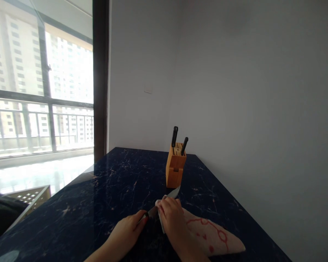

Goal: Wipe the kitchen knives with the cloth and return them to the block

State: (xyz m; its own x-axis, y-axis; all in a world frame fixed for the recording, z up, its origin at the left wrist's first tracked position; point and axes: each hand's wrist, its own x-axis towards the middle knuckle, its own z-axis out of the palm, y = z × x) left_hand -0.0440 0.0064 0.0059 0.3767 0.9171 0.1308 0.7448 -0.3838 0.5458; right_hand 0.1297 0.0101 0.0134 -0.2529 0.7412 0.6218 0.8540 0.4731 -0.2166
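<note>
My left hand (129, 227) is closed around the dark handle of a knife (174, 193), whose blade points away and to the right. Over the middle of the blade, my right hand (171, 214) pinches a fold of a pale cloth (211, 233) with red markings. The rest of the cloth spreads on the table to the right, partly under my right forearm. The blade's tip sticks out past my right fingers, close to the foot of a wooden knife block (176, 171). Two black-handled knives stand in the block's slots.
The dark blue marbled table (131, 174) runs back to a grey wall (248, 109). At the left are a large window (68, 72) and a pale perforated chair (30, 200) with dark fabric on it. A pale round patch (8, 256) shows at the table's lower left.
</note>
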